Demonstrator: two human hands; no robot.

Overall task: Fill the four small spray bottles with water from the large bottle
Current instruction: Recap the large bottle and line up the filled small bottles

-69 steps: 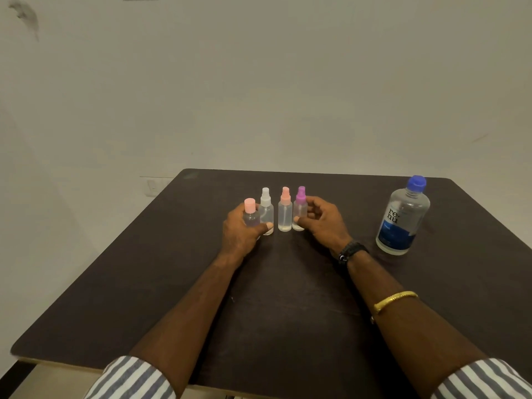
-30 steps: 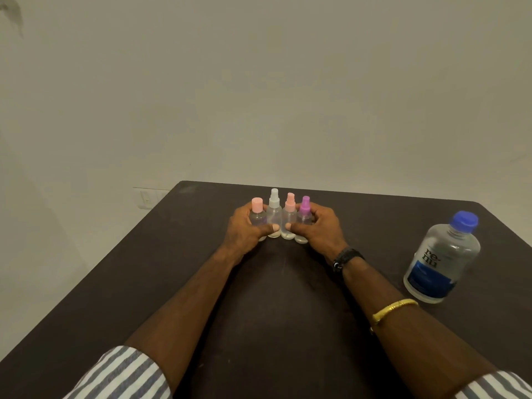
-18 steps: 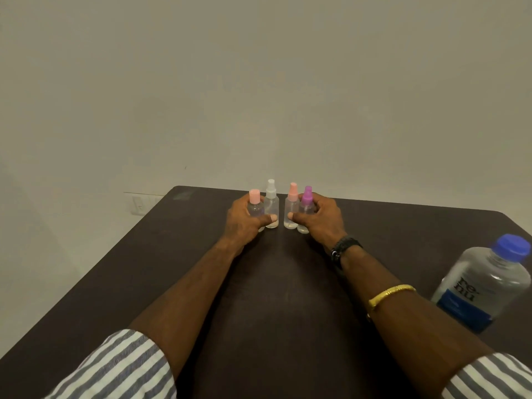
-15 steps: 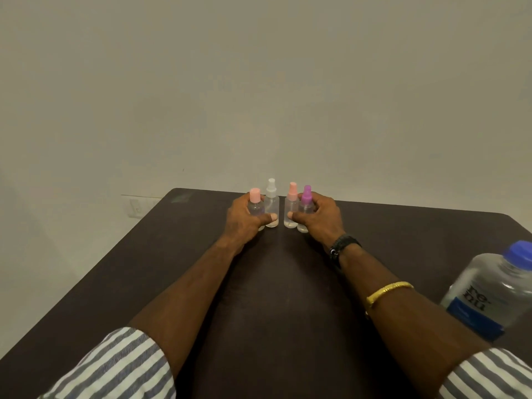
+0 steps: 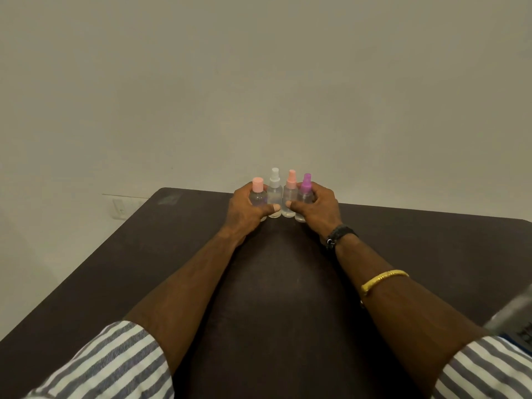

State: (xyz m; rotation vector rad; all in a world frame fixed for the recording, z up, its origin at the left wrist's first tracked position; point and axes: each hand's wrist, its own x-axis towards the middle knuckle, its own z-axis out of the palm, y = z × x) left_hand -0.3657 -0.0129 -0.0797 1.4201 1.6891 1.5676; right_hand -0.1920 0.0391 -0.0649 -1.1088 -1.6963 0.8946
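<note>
Pushed back to the far edge of the table [image 5: 144, 254]: four small spray bottles [image 5: 275, 194] in a touching row, left hand [image 5: 247, 210] and right hand [image 5: 316, 211] grip clamped round the ends. Arranging, seemingly; next, fetch large bottle [image 5: 518, 318], lower right.

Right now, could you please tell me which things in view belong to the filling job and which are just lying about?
Job: pink-capped bottle, white-topped bottle, peach-topped bottle, purple-topped bottle; large bottle, blurred at the right edge; left hand and right hand holding the row.
Not the job: wall socket, black wristband, gold bangle.
</note>
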